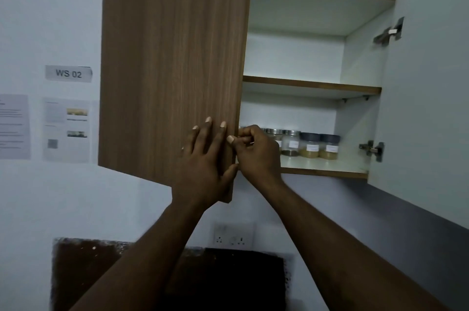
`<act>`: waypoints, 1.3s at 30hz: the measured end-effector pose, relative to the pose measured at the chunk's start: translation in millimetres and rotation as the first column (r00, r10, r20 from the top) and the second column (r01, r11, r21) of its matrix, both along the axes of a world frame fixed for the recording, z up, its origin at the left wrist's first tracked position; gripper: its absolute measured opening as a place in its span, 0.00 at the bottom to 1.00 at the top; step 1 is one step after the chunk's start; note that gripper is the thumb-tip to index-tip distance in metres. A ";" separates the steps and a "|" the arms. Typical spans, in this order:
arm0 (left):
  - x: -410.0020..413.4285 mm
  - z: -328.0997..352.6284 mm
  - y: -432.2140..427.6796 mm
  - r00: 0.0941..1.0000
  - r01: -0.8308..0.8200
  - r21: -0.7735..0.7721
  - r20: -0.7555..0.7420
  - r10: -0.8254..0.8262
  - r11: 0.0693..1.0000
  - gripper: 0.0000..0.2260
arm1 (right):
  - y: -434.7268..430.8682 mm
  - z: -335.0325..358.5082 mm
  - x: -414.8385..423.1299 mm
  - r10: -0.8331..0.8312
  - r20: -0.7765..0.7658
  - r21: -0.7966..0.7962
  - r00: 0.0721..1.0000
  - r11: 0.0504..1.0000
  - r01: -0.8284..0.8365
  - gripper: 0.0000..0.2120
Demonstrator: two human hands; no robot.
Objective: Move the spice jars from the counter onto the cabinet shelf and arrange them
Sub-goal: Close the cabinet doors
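Several spice jars stand in a row on the lower cabinet shelf: two with dark blue lids hold yellowish powder, and the steel-lidded jars stand left of them. More of the row is hidden behind my right hand and the wooden left cabinet door, which is swung partway. My left hand presses flat on that door's front near its free edge, fingers straight. My right hand has its fingers curled at the same edge, gripping it.
The right cabinet door stands wide open, showing its white inside and two hinges. The upper shelf holds nothing I can see. Papers and a "WS 02" label hang on the wall at left. A socket sits below.
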State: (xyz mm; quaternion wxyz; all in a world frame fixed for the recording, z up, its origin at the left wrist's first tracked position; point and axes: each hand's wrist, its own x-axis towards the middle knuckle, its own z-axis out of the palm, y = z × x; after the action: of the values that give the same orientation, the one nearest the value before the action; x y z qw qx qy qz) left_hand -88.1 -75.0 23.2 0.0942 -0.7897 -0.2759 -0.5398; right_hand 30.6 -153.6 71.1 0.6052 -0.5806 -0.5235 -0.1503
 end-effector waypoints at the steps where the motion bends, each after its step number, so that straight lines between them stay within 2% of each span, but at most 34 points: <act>1: 6.3 -1.5 5.1 1.000 -0.013 -0.002 -0.025 0.013 1.000 0.41 | 4.0 -2.5 6.2 -0.013 -0.011 -0.013 1.000 1.000 0.013 0.10; 4: 28.9 -4.4 17.7 0.998 -0.045 -0.008 -0.046 0.044 0.999 0.41 | 18.9 -6.3 22.9 -0.066 -0.031 -0.033 0.997 0.997 0.065 0.08; 9: 60.0 -2.6 35.4 0.991 -0.111 -0.022 -0.072 0.109 0.994 0.42 | 43.7 -7.7 44.2 -0.145 -0.041 -0.081 0.989 0.987 0.142 0.09; 14: 77.4 -9.6 56.5 0.990 -0.110 -0.008 -0.091 0.109 0.994 0.41 | 67.5 -20.4 55.0 -0.201 -0.054 -0.122 0.978 0.974 0.193 0.07; 21: 96.6 -20.5 91.2 0.969 -0.130 0.022 -0.210 0.131 0.991 0.43 | 92.0 -31.8 65.4 -0.246 -0.006 -0.233 0.969 0.943 0.238 0.15; 25: 102.9 -29.7 113.5 0.960 -0.122 0.065 -0.246 0.135 0.990 0.47 | 99.9 -38.2 70.7 -0.240 0.054 -0.227 0.969 0.942 0.246 0.20; 30: 107.0 -39.2 128.1 0.937 -0.142 0.057 -0.314 0.153 0.988 0.48 | 112.7 -45.6 72.6 -0.233 0.045 -0.256 0.972 0.937 0.236 0.29; 39: 105.7 -36.5 125.2 0.910 -0.171 0.034 -0.377 0.171 0.985 0.48 | 117.4 -50.6 71.3 -0.257 0.072 -0.303 0.964 0.915 0.267 0.34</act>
State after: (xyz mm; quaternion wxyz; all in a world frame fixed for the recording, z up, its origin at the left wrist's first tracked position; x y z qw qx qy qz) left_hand 17.7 50.2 -13.3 0.1925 -0.8518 -0.3205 -0.3669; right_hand 101.9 -36.2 20.5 0.4725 -0.7309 -0.4674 -0.1548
